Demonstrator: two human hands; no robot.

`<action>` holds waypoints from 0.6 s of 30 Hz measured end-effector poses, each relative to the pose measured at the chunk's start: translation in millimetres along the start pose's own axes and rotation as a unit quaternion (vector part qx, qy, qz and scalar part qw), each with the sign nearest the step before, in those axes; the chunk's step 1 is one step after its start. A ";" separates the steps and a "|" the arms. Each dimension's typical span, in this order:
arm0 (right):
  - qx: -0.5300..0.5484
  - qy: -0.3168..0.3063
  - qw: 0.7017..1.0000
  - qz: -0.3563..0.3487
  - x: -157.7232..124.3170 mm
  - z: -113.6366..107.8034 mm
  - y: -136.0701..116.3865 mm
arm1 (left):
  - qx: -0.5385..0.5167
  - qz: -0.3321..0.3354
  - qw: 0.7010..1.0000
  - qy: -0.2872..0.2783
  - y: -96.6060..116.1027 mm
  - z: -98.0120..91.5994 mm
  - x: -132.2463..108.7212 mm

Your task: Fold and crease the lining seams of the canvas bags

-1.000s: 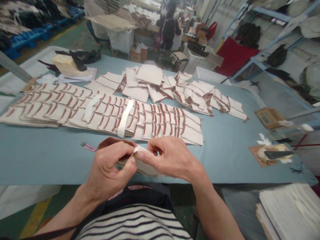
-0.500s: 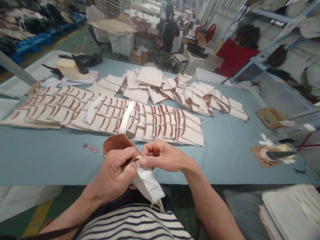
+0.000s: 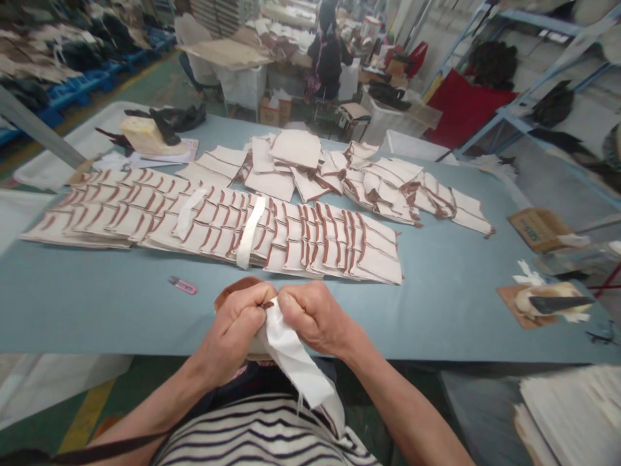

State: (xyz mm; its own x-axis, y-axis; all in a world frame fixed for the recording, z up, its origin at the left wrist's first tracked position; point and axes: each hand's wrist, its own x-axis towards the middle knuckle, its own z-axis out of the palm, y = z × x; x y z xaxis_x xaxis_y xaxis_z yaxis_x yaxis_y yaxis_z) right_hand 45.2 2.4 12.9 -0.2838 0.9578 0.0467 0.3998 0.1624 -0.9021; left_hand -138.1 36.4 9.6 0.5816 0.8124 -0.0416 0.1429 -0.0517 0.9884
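Pinching folded brown fabric [image 3: 233,287], left hand [image 3: 235,327] nearly meets right hand [image 3: 313,317], whose fingers grip a long white cloth strip [image 3: 297,359] slanting bodyward.

Slim pink-handled snips [image 3: 185,287] on flat blue table [image 3: 111,310] | behind: long brown-edged cloth row [image 3: 218,223] | farther: jumbled cream cloth pile [image 3: 295,150]

at the upper left of the frame, blue pallets [image 3: 92,84] are loaded with dark goods. near top centre, a person in dark clothing [image 3: 327,68] is seen. at upper right, a red sheet [image 3: 468,110] is flanked by blue shelving [image 3: 539,21]; below, a cardboard box [image 3: 538,228] is placed.
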 end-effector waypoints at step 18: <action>0.039 0.113 0.988 0.097 -25.9 -13.6 -17.2 | 0.124 0.015 0.990 -0.069 35.6 -30.6 20.2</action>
State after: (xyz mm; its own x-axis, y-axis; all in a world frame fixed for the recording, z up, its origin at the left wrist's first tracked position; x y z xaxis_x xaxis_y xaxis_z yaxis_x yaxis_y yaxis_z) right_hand 57.5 -22.0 33.0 -0.0034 0.9990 -0.0438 0.3575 -0.0397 -0.9331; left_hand -145.7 68.8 48.5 0.6905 0.7217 -0.0491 0.3064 -0.2302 0.9237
